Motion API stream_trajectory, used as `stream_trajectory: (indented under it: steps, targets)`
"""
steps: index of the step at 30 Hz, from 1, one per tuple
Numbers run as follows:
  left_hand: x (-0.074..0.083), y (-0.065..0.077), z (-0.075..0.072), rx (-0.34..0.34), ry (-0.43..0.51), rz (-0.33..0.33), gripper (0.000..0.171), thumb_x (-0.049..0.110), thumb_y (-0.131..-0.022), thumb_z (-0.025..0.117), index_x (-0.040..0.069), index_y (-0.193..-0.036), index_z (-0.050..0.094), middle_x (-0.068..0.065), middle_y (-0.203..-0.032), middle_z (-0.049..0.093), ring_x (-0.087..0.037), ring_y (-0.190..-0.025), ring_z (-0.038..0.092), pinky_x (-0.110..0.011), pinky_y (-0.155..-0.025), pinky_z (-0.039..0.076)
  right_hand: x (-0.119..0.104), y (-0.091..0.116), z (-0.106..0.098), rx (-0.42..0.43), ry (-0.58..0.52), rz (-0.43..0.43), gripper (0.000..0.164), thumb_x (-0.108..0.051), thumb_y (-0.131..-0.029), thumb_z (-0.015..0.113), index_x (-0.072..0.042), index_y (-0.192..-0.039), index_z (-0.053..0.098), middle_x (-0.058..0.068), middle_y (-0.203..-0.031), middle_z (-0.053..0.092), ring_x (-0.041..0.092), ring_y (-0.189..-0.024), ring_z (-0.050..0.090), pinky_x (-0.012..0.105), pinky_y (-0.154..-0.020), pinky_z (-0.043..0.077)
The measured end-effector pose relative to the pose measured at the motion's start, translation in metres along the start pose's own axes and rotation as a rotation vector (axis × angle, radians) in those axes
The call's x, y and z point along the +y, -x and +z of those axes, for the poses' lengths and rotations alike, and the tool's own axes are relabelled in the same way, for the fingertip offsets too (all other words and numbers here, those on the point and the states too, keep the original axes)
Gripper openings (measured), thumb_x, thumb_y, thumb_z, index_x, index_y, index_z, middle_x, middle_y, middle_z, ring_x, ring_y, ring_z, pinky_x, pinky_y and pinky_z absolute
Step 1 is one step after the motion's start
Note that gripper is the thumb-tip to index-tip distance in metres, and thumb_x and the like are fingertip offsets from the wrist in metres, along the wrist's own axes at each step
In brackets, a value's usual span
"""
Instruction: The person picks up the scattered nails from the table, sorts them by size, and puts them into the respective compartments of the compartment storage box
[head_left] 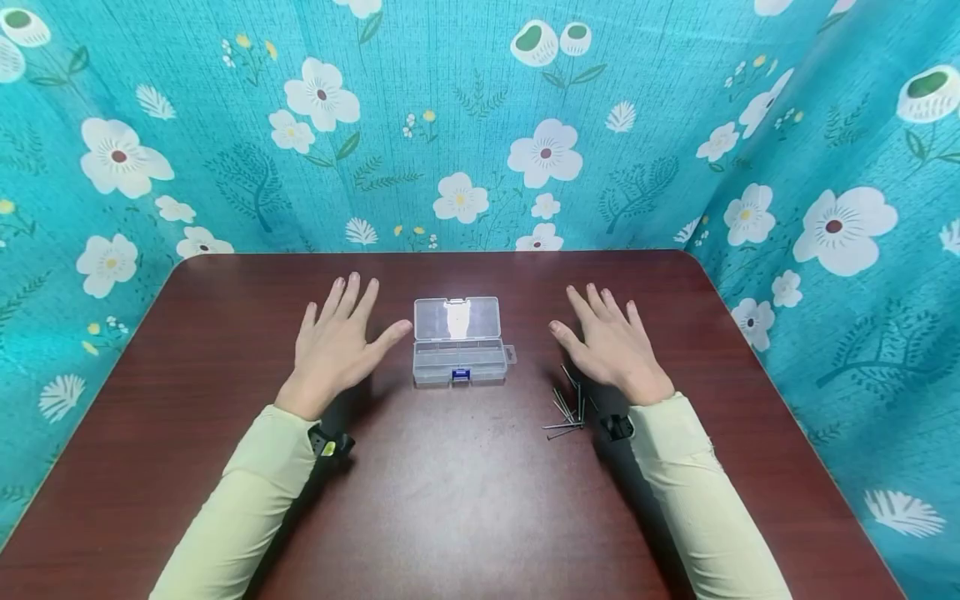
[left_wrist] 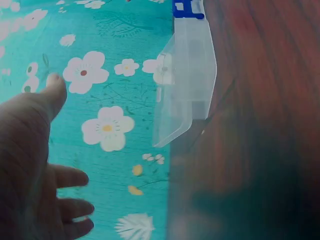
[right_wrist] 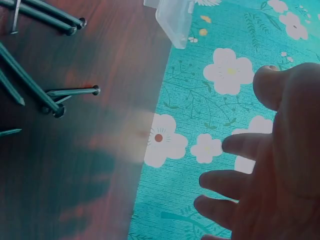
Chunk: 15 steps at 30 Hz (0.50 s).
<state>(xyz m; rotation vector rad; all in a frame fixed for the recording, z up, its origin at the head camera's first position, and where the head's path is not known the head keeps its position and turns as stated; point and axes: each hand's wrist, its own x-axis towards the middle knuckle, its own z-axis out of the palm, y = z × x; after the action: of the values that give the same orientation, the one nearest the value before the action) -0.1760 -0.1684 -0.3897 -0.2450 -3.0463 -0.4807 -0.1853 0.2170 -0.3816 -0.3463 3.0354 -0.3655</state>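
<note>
A clear plastic compartment box with a blue latch stands on the table, its lid raised at the back. To its left, my left hand is spread palm down and holds nothing; the thumb points toward the box. On the other side, my right hand has its fingers spread too, with nothing in it. Several metal nails lie in a loose pile just below that hand, apart from the fingers. Nail heads and points show in the right wrist view. The box appears in the left wrist view.
A dark reddish-brown table bears everything. Behind it and along the right hangs a turquoise flowered curtain. Black straps with small devices sit at both wrists, by the pale sleeves.
</note>
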Motion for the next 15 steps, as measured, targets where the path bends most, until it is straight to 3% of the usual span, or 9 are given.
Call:
stream_trajectory:
  steps: [5, 8, 12, 15]
  targets:
    - [0.001, -0.002, 0.01, 0.019, 0.171, 0.028, 0.103, 0.078, -0.086, 0.054, 0.01, -0.159, 0.029, -0.017, -0.163, 0.025, -0.037, -0.149, 0.019, -0.062, -0.112, 0.024, 0.003, 0.003, 0.003, 0.055, -0.038, -0.035, 0.076, -0.059, -0.104, 0.035, -0.008, -0.16, 0.026, 0.025, -0.159, 0.028, 0.045, -0.145, 0.027, 0.063, -0.113, 0.021]
    - [0.002, -0.002, 0.018, 0.036, 0.307, 0.005, 0.101, 0.072, -0.083, 0.066, 0.009, -0.156, 0.037, -0.018, -0.155, 0.038, -0.039, -0.14, 0.035, -0.062, -0.106, 0.035, 0.005, 0.004, 0.006, 0.087, -0.077, -0.06, 0.07, -0.053, -0.105, 0.04, -0.006, -0.157, 0.032, 0.023, -0.156, 0.037, 0.043, -0.14, 0.037, 0.061, -0.109, 0.031]
    - [0.005, -0.002, 0.026, 0.037, 0.48, -0.043, 0.095, 0.065, -0.078, 0.077, 0.01, -0.148, 0.047, -0.017, -0.135, 0.055, -0.034, -0.119, 0.053, -0.055, -0.095, 0.046, 0.007, 0.006, 0.008, 0.087, -0.135, -0.071, 0.066, -0.048, -0.106, 0.043, -0.003, -0.153, 0.04, 0.02, -0.151, 0.045, 0.042, -0.136, 0.042, 0.058, -0.109, 0.033]
    - [0.006, -0.002, 0.031, -0.015, 0.569, -0.074, 0.094, 0.059, -0.074, 0.084, 0.01, -0.145, 0.05, -0.016, -0.124, 0.06, -0.03, -0.108, 0.059, -0.05, -0.088, 0.05, 0.008, 0.008, 0.009, 0.068, -0.153, -0.069, 0.064, -0.048, -0.106, 0.043, -0.001, -0.15, 0.044, 0.02, -0.147, 0.049, 0.043, -0.134, 0.044, 0.057, -0.109, 0.032]
